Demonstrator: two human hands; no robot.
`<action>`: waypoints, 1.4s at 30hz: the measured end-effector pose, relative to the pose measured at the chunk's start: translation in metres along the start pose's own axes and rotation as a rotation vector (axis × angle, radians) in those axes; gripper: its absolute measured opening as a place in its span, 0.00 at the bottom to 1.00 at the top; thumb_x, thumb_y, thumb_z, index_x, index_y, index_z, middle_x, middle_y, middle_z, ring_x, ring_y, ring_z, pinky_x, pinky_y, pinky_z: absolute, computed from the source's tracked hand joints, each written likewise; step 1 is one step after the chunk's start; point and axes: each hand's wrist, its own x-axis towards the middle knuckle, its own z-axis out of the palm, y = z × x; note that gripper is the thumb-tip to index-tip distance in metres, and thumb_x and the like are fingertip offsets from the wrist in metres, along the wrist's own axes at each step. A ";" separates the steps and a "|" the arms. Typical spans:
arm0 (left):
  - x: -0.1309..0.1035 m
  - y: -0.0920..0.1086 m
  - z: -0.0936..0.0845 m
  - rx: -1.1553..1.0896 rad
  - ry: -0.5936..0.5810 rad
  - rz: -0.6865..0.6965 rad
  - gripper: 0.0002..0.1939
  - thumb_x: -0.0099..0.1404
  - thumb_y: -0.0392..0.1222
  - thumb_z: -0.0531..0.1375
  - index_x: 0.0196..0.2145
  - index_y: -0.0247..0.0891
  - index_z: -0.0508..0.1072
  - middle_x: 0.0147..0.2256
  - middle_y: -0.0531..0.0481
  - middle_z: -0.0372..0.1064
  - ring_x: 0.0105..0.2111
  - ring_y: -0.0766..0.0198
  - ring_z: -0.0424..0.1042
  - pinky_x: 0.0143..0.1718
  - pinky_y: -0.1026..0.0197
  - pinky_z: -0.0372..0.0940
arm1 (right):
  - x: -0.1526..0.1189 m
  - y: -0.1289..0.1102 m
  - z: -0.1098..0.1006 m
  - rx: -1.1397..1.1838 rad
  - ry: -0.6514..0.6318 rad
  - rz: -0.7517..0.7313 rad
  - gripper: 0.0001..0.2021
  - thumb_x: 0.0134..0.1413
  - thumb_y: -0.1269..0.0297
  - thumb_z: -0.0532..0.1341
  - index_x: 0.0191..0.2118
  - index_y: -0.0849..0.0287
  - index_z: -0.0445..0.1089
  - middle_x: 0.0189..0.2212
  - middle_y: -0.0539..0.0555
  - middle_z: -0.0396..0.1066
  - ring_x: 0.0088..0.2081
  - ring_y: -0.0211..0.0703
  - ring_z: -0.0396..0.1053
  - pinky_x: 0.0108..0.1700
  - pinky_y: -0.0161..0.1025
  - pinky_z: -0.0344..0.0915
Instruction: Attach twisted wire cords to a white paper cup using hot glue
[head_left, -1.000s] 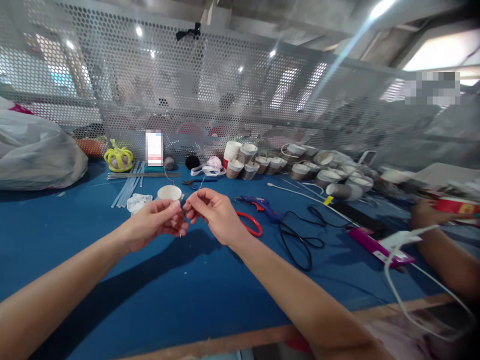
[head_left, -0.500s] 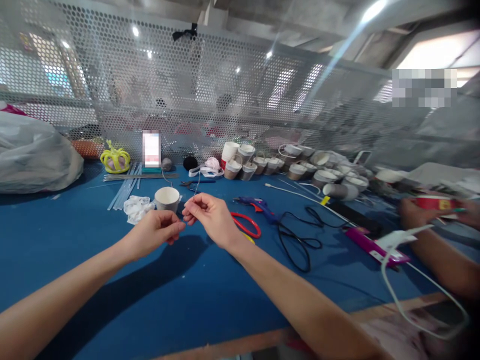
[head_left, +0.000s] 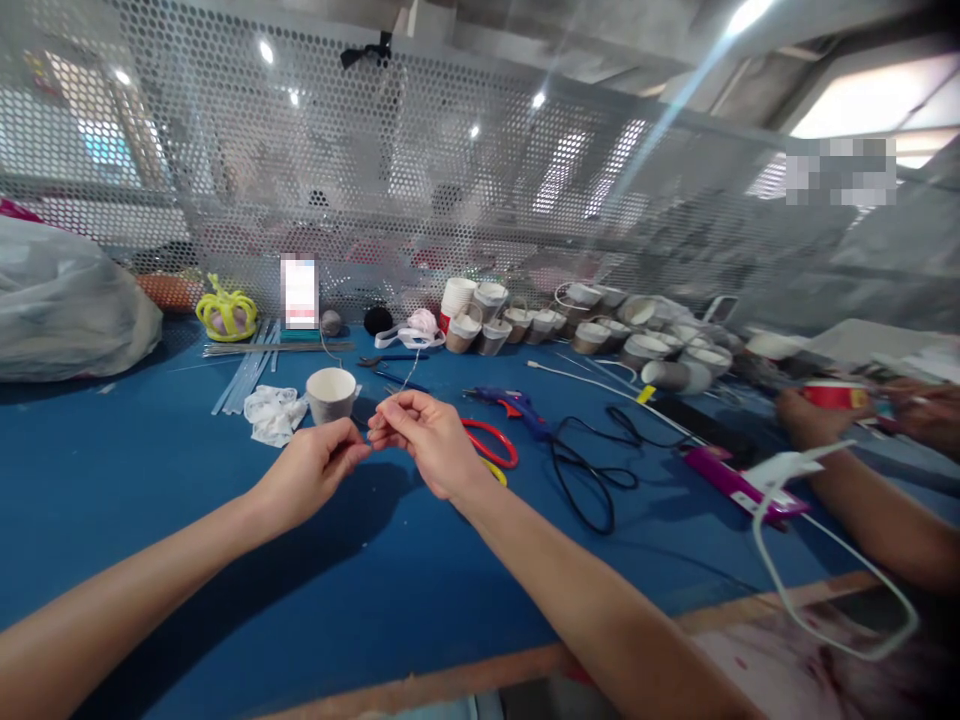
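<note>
My left hand (head_left: pixel 321 465) is closed in a pinch just in front of a pale grey paper cup (head_left: pixel 331 400); whatever lies between its fingertips is too small to make out. Beside it, fingertips almost touching, my right hand (head_left: pixel 429 440) pinches a thin, twisted-looking grey-white strand (head_left: pixel 412 370) that sticks up above the fingers. A crumpled white cloth (head_left: pixel 274 414) lies left of the cup. Right of my right hand are a red-handled ring-shaped piece (head_left: pixel 495 443) and a blue glue gun (head_left: pixel 517 408).
Several wrapped cups with handles (head_left: pixel 592 335) stand along the perforated metal screen (head_left: pixel 450 150). Clear sticks (head_left: pixel 251 375), a grey yarn ball (head_left: pixel 330 322) and a phone (head_left: pixel 300 293) are at the back. A power strip (head_left: pixel 739 485) lies right, near a co-worker's hand (head_left: pixel 814 420) holding a red cup.
The strand above my right hand now leans further right. Both hands stay close together with their pinch kept. At right, the co-worker's hands and red cup have shifted slightly.
</note>
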 end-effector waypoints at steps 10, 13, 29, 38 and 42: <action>-0.001 0.000 0.002 0.018 0.026 0.042 0.11 0.59 0.40 0.49 0.21 0.37 0.58 0.19 0.56 0.52 0.21 0.70 0.50 0.22 0.67 0.49 | 0.000 -0.002 0.000 0.097 -0.027 0.052 0.10 0.38 0.61 0.64 0.25 0.62 0.65 0.22 0.49 0.69 0.23 0.33 0.67 0.29 0.36 0.67; -0.002 0.001 0.001 -0.081 -0.003 0.027 0.10 0.60 0.41 0.49 0.22 0.37 0.57 0.19 0.57 0.50 0.21 0.71 0.49 0.21 0.67 0.49 | 0.000 -0.004 0.001 0.091 -0.031 0.035 0.10 0.38 0.61 0.64 0.25 0.62 0.65 0.22 0.49 0.69 0.22 0.33 0.67 0.28 0.35 0.66; 0.004 -0.003 -0.003 -0.526 -0.178 -0.142 0.10 0.57 0.45 0.54 0.26 0.35 0.64 0.21 0.55 0.60 0.22 0.71 0.59 0.26 0.66 0.57 | -0.001 -0.005 -0.004 -0.198 -0.109 -0.066 0.06 0.43 0.64 0.62 0.26 0.62 0.68 0.19 0.47 0.66 0.22 0.31 0.64 0.26 0.31 0.62; 0.004 -0.014 0.001 -0.369 -0.145 -0.139 0.12 0.57 0.47 0.53 0.27 0.33 0.66 0.19 0.56 0.60 0.20 0.71 0.60 0.23 0.66 0.57 | 0.003 -0.009 -0.011 -0.222 -0.051 -0.122 0.08 0.44 0.63 0.61 0.25 0.64 0.67 0.20 0.50 0.68 0.22 0.34 0.67 0.27 0.34 0.66; 0.002 -0.012 0.002 -0.235 -0.110 -0.072 0.12 0.58 0.45 0.52 0.26 0.33 0.66 0.18 0.55 0.61 0.19 0.71 0.60 0.22 0.67 0.57 | 0.003 -0.008 -0.010 -0.184 -0.083 -0.109 0.08 0.45 0.63 0.60 0.24 0.64 0.66 0.20 0.50 0.69 0.22 0.34 0.68 0.26 0.34 0.66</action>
